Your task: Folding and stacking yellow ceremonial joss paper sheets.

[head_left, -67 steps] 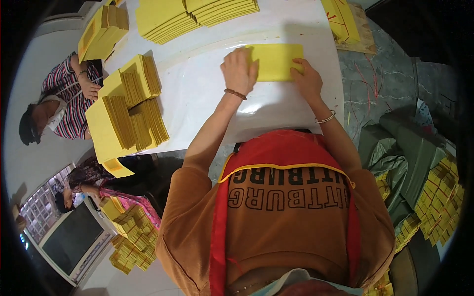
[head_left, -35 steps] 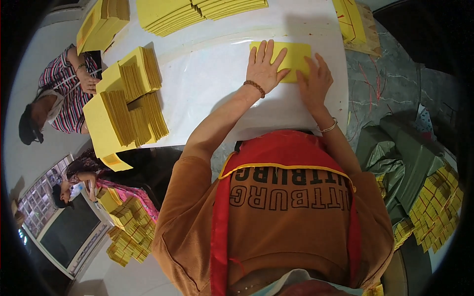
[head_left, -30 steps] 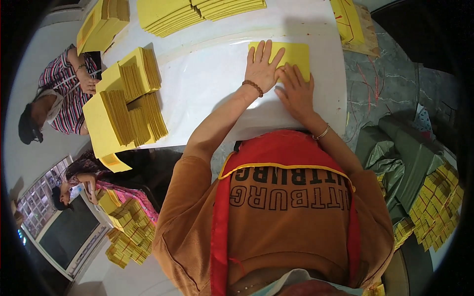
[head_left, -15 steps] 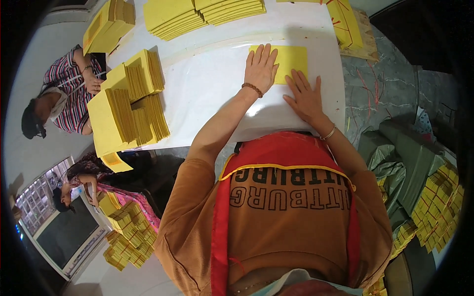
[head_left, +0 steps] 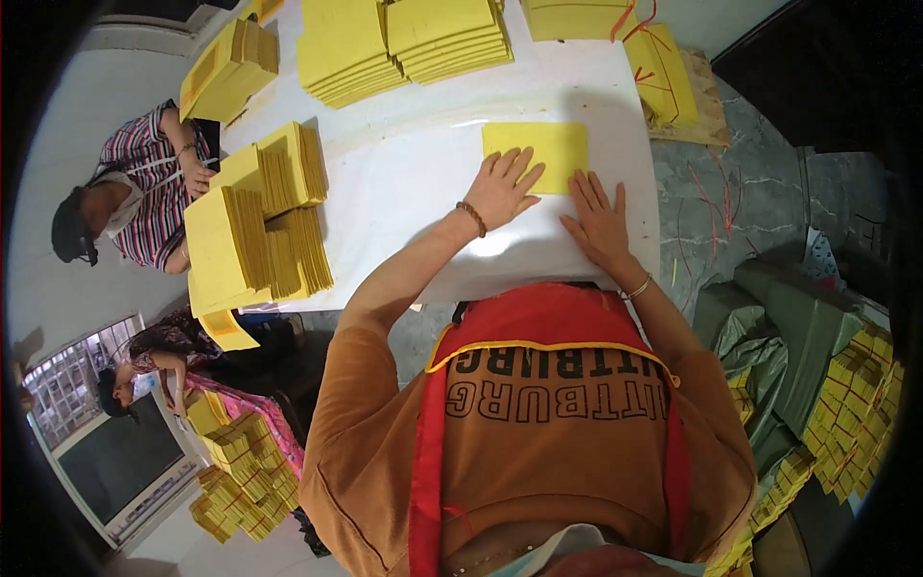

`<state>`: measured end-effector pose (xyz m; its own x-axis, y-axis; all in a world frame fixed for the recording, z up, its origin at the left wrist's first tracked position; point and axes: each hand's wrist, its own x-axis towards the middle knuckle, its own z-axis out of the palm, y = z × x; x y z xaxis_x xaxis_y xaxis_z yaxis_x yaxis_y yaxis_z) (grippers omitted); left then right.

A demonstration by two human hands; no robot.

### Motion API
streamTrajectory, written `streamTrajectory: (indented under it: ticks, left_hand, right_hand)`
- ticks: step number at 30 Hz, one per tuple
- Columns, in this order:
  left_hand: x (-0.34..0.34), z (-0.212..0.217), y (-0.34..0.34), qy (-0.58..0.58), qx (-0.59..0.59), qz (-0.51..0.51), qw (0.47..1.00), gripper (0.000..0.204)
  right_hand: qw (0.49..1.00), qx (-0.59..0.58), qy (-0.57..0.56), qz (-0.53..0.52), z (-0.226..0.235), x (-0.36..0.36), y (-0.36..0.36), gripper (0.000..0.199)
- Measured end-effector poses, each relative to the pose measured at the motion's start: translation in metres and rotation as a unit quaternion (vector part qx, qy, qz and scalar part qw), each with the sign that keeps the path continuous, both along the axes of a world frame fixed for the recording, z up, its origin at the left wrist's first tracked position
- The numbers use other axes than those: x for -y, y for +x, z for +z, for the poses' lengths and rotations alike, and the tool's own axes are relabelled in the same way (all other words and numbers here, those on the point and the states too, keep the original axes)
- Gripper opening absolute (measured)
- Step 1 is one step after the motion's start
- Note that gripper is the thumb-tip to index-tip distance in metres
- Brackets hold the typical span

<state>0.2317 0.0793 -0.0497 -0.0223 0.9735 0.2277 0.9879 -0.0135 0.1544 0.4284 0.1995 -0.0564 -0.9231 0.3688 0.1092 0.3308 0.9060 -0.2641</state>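
A small yellow sheet (head_left: 553, 149) of paper lies flat on the white table in front of me. My left hand (head_left: 502, 188) is open, palm down, its spread fingers resting over the sheet's lower left part. Beside it my right hand (head_left: 602, 223) lies open and flat, fingertips at the sheet's lower right corner and most of the palm on the tabletop. Neither hand grips anything. Whether the yellow piece is one sheet or a few together, I cannot tell.
Stacks of yellow paper (head_left: 404, 48) stand along the white table's (head_left: 404, 159) far side, more bundles (head_left: 260, 226) at the left. A person (head_left: 139, 192) in stripes sits beyond them; another person (head_left: 163, 351) is lower left. Tied yellow bundles (head_left: 851, 413) lie at the right.
My left hand has slid from the sheet's upper left toward its lower left edge. My right hand has shifted slightly at the right corner. The whole view has tilted a little.
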Motion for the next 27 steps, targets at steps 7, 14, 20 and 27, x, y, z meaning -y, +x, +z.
streamTrajectory:
  ticks: [7,14,20,27]
  left_hand:
    - [-0.018,0.007,0.006,-0.023,-0.14,0.026,0.989,0.05]
    - [-0.036,0.099,-0.081,-0.075,0.341,0.055,0.935,0.043]
    - [-0.068,0.127,-0.164,0.137,0.051,0.124,0.981,0.051]
    - [-0.092,0.069,-0.222,0.02,-0.104,0.243,0.964,0.053]
  right_hand:
    - [0.967,-0.174,-0.177,-0.05,-0.001,-0.007,0.007,0.055]
    - [0.954,-0.202,-0.215,-0.055,-0.007,-0.008,0.013,0.051]
    - [0.959,-0.172,-0.218,-0.054,0.002,-0.008,0.011,0.046]
    - [0.967,-0.15,-0.201,-0.053,0.003,-0.008,0.008,0.042]
